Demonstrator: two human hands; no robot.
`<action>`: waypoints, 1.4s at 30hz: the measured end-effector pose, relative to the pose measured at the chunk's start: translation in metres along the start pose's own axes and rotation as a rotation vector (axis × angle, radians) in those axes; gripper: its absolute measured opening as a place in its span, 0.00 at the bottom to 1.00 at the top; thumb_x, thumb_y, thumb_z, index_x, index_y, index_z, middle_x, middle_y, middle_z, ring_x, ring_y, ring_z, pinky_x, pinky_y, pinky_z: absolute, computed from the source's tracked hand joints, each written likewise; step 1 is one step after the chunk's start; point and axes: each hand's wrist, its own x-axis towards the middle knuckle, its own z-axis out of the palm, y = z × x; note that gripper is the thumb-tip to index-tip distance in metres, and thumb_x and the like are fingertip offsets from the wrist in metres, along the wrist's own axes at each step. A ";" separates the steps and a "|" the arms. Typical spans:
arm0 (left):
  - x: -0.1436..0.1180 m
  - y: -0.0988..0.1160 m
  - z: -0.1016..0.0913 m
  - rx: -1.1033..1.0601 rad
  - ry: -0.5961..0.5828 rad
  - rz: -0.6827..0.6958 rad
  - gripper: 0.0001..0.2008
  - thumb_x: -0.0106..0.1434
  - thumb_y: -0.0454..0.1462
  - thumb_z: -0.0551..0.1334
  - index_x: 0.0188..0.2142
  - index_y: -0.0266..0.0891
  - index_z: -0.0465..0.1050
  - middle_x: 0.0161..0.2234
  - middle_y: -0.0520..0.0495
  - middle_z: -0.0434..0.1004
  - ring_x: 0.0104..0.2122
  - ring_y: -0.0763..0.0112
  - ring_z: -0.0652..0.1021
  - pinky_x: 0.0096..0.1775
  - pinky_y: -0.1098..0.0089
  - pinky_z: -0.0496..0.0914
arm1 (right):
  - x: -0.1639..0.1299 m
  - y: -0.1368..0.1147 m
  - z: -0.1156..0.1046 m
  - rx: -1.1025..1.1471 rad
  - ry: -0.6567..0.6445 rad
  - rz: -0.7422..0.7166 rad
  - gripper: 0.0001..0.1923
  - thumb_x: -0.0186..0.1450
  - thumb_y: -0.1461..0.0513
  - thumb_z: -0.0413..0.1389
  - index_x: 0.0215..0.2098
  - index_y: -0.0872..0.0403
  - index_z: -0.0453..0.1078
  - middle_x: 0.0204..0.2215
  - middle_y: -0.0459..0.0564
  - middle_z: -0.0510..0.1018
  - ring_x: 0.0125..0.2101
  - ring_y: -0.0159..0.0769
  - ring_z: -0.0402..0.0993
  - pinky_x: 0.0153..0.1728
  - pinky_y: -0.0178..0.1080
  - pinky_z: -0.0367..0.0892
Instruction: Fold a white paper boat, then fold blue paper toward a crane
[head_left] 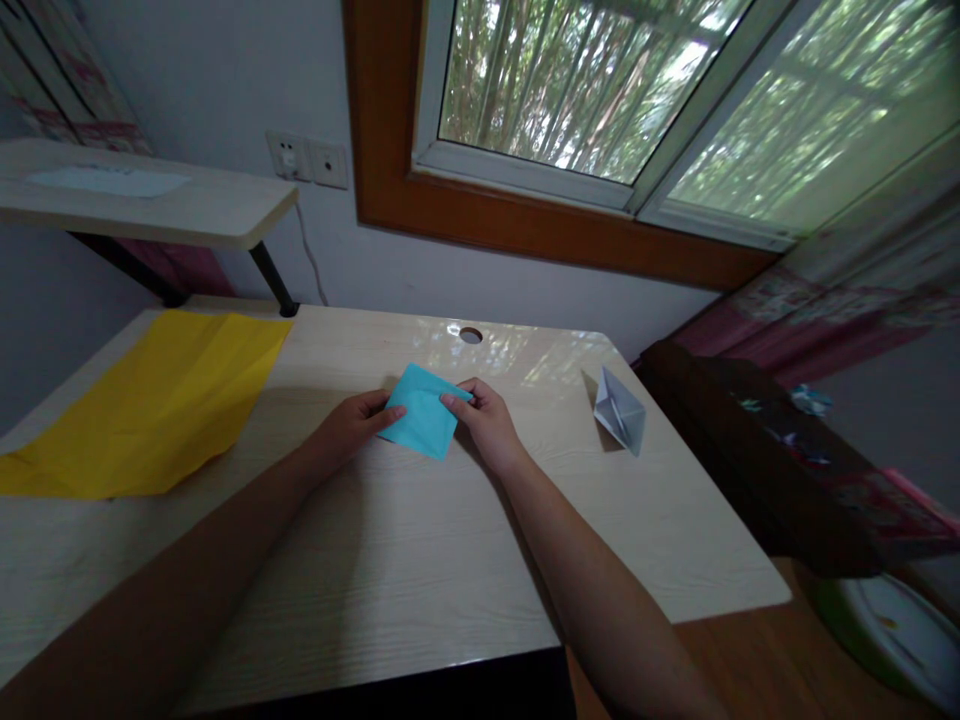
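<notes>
A folded sheet of light blue paper, roughly diamond-shaped, is held between both hands over the pale wooden desk. My left hand pinches its left corner, thumb on top and fingers underneath. At the right corner my right hand grips the paper in the same way, the thumb pressed on its upper face. Faint creases cross the blue surface. The fingertips behind the paper are hidden.
A large yellow sheet lies on the desk's left side. On the right stands a folded grey-white paper boat. A raised shelf on black legs is at the back left, and a round cable hole sits near the back edge.
</notes>
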 end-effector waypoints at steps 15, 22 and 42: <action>-0.005 0.012 -0.004 0.230 0.434 0.120 0.22 0.59 0.52 0.67 0.47 0.40 0.78 0.41 0.48 0.80 0.36 0.66 0.75 0.37 0.71 0.69 | -0.007 0.001 0.003 -0.102 -0.313 0.075 0.18 0.57 0.51 0.67 0.32 0.52 0.67 0.27 0.42 0.72 0.28 0.31 0.67 0.32 0.35 0.63; -0.005 0.008 -0.003 0.264 0.365 0.141 0.27 0.60 0.51 0.66 0.55 0.43 0.73 0.35 0.51 0.75 0.30 0.71 0.70 0.31 0.73 0.65 | -0.010 0.000 0.005 -0.045 -0.278 -0.030 0.39 0.58 0.55 0.68 0.64 0.44 0.59 0.28 0.39 0.68 0.28 0.31 0.64 0.29 0.34 0.62; -0.004 0.008 0.000 0.145 0.222 0.143 0.18 0.66 0.50 0.59 0.44 0.42 0.78 0.44 0.46 0.80 0.46 0.61 0.75 0.49 0.64 0.68 | -0.009 -0.007 0.008 -0.037 -0.116 -0.060 0.15 0.62 0.51 0.63 0.43 0.49 0.75 0.29 0.44 0.74 0.30 0.34 0.67 0.31 0.36 0.62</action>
